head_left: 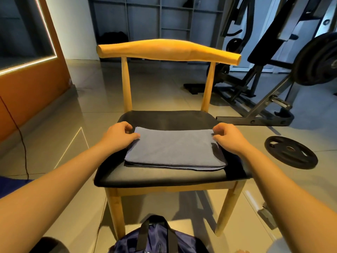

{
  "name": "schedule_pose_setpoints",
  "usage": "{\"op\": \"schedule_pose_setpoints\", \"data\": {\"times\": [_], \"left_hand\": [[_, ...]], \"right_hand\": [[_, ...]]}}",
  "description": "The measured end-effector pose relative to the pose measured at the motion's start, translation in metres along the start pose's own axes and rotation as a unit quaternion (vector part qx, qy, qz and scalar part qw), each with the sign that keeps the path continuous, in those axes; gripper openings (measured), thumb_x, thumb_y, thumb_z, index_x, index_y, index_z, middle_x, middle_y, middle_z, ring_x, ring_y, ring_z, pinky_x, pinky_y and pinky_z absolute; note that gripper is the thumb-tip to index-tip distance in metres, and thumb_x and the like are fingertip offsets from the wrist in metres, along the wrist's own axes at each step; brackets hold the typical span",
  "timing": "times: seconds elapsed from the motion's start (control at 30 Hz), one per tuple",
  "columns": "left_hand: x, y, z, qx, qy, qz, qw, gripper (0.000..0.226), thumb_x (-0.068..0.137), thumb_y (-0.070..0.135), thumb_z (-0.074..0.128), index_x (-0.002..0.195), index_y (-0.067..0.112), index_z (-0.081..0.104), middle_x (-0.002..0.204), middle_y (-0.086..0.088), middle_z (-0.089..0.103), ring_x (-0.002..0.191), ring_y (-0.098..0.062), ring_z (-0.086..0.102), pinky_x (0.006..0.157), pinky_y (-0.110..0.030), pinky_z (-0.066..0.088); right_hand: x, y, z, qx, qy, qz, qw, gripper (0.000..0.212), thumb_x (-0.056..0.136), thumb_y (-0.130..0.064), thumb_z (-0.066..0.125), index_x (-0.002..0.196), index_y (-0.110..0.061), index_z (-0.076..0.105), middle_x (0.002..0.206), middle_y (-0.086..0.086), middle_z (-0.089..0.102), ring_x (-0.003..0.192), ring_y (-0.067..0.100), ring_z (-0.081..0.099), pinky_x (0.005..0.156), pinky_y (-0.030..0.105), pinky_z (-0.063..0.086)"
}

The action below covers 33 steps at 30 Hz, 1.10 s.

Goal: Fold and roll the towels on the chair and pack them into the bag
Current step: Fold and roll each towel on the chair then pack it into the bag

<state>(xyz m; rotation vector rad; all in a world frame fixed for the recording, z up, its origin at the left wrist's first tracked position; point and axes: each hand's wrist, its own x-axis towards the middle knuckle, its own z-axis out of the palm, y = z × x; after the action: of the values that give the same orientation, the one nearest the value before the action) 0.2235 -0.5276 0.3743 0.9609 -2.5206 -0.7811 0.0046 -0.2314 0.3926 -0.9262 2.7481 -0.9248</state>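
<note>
Fingers (132,136) of the left hand (116,134) and the right hand (230,138) pinch the two far corners of a folded blue-grey towel (175,149). It lies flat on the black chair seat (164,118), its long axis running straight between them. Its bulk lies back from the fingers toward the person, each hand equally near. A navy duffel bag (158,240) sits on the floor farther back.

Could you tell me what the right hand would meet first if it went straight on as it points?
The folded grey-blue towel, whose far corner the right hand now pinches; beyond that, probably only the black seat cushion, though depth is unclear.
</note>
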Motion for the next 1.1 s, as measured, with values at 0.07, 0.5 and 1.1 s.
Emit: {"op": "schedule_pose_setpoints", "data": {"times": [0.07, 0.5, 1.1], "left_hand": [[0.018, 0.006, 0.005, 0.023, -0.027, -0.006, 0.999, 0.049, 0.087, 0.046, 0.074, 0.122, 0.015, 0.062, 0.115, -0.002, 0.064, 0.101, -0.021, 0.059, 0.086, -0.035, 0.049], [0.033, 0.019, -0.005, -0.087, -0.098, -0.060, 0.990, 0.026, 0.084, 0.022, 0.081, 0.087, 0.005, 0.062, 0.089, -0.019, 0.070, 0.073, -0.021, 0.062, 0.062, -0.030, 0.048], [-0.055, 0.034, -0.006, -0.097, -0.202, -0.126, 0.966, 0.029, 0.095, 0.028, 0.070, 0.079, 0.004, 0.076, 0.064, -0.009, 0.073, 0.048, -0.015, 0.059, 0.060, -0.028, 0.052]], "right_hand": [[0.015, 0.001, 0.010, -0.008, 0.000, 0.025, 1.000, 0.020, 0.090, -0.011, 0.066, 0.108, -0.007, 0.060, 0.100, 0.009, 0.067, 0.087, 0.025, 0.064, 0.074, 0.038, 0.053], [0.065, -0.016, -0.016, 0.137, -0.138, 0.151, 0.969, 0.021, 0.087, -0.005, 0.071, 0.079, -0.013, 0.053, 0.078, 0.013, 0.052, 0.067, 0.024, 0.051, 0.060, 0.033, 0.046], [0.081, -0.108, 0.049, -0.135, -0.127, -0.178, 0.966, 0.013, 0.092, -0.019, 0.073, 0.104, -0.015, 0.075, 0.101, 0.002, 0.071, 0.091, 0.018, 0.066, 0.087, 0.036, 0.060]]}}
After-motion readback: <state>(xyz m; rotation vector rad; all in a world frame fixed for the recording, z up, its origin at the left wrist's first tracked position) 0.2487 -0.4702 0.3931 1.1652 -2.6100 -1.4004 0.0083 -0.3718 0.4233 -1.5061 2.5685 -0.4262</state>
